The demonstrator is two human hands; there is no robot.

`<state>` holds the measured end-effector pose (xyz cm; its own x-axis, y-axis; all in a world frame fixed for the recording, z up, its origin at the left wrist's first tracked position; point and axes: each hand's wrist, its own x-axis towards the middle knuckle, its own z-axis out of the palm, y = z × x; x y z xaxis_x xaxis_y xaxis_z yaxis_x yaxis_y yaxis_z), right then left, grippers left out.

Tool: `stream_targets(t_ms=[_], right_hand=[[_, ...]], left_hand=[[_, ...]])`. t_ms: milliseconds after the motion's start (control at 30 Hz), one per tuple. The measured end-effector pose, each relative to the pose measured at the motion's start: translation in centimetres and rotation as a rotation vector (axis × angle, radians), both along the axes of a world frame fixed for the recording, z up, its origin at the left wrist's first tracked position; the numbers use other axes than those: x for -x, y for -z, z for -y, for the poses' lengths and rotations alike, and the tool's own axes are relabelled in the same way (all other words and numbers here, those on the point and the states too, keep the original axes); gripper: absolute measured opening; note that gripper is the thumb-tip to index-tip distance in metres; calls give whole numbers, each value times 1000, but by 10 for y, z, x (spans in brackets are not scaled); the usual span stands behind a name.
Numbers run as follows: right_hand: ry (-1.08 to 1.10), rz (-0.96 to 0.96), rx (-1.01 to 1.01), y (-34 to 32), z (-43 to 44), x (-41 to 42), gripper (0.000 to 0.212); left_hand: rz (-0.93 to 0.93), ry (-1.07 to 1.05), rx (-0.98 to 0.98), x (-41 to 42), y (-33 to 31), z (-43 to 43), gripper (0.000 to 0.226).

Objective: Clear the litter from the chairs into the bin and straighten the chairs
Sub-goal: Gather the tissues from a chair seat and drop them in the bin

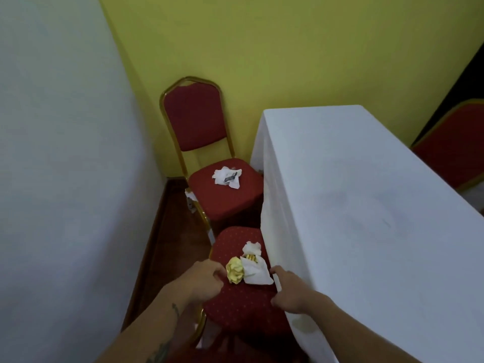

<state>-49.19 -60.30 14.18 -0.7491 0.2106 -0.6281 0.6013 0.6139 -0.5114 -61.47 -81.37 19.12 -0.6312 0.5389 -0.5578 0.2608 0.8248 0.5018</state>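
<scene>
On the near red chair seat [235, 299], patterned with small pale dots, lies a small heap of litter: a crumpled yellow paper ball [235, 270] touching a creased white napkin [255, 271], with a bit of gold-coloured wrapper [250, 257] tucked in the napkin's folds. The left hand [204, 280] rests on the seat with its fingertips pinched against the yellow ball's left edge, fingers curled close together. The right hand [289, 290] sits at the seat's right edge, beside the hanging white tablecloth [353, 205]; its fingers are loosely bent, the forefinger near the napkin's corner, and it grips nothing that can be seen. Farther back, a second red chair [209, 158] with a gold frame stands against the yellow wall [288, 48], its plain seat carrying crumpled white paper [226, 176] with a small dark scrap on it.
</scene>
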Motion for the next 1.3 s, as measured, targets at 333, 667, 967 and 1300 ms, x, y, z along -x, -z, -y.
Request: stream_targets(t_ms=[333,667,967,1300], right_hand=[[-40,98,-285,111,6,129,104],[-151,236,-346,253,-7,193,109],[141,68,-285,287,-7,178,69],[395,-280,-91,159,-14,160,28]], left_hand=[[-40,99,-44,95,192,-36,80],[-274,538,145,129,346,-60,96],[-397,525,-65,145,367,-55,56],[128,-76,-271,179,263,-55,21]])
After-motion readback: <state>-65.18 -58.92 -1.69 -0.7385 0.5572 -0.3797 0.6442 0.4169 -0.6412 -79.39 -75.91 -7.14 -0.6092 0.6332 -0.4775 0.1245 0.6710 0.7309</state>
